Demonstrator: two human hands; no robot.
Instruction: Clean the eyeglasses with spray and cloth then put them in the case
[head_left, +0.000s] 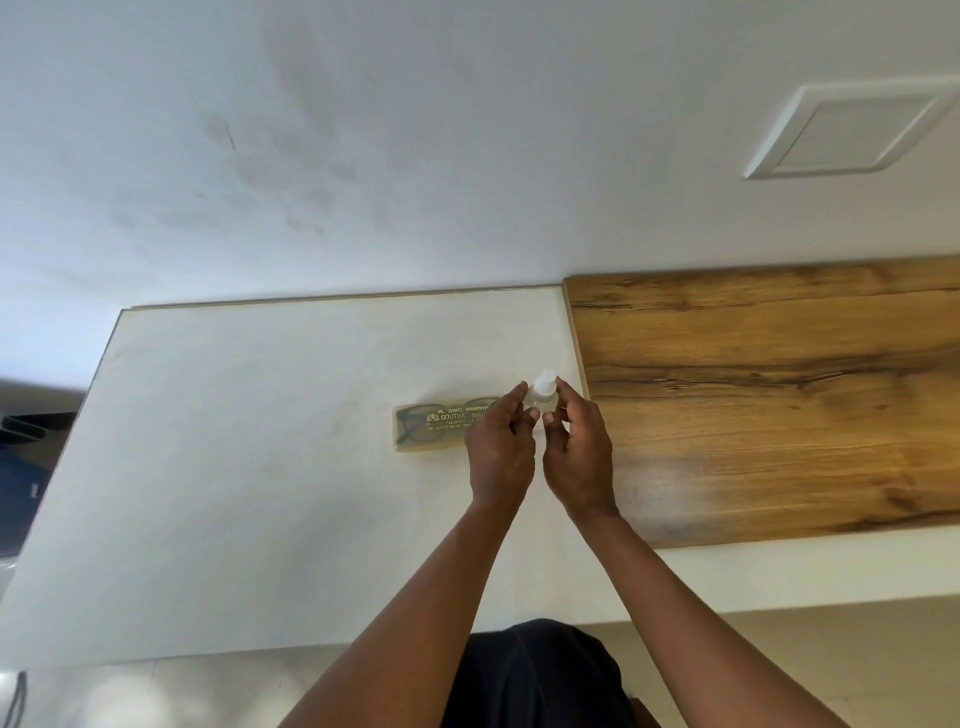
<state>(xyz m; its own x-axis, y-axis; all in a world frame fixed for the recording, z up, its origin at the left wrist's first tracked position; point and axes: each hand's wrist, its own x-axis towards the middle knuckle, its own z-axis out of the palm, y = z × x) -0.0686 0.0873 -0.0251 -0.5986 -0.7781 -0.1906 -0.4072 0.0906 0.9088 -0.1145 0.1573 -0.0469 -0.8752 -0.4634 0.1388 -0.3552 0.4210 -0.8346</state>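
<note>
A small clear spray bottle (542, 393) with a white cap is held upright above the white counter (249, 467). My left hand (500, 452) grips its left side with fingertips, and my right hand (577, 457) holds its right side and base. Just left of my hands lies a translucent yellowish glasses case (434, 428) with gold print, shut, with dark-framed eyeglasses (410, 423) visible inside it. My left hand covers the case's right end. No cloth is in view.
A wooden board surface (769, 400) adjoins the counter on the right. The white wall (415, 156) rises behind, with a white switch plate (852, 130) at upper right. Dark objects (31, 447) sit off the counter's left edge.
</note>
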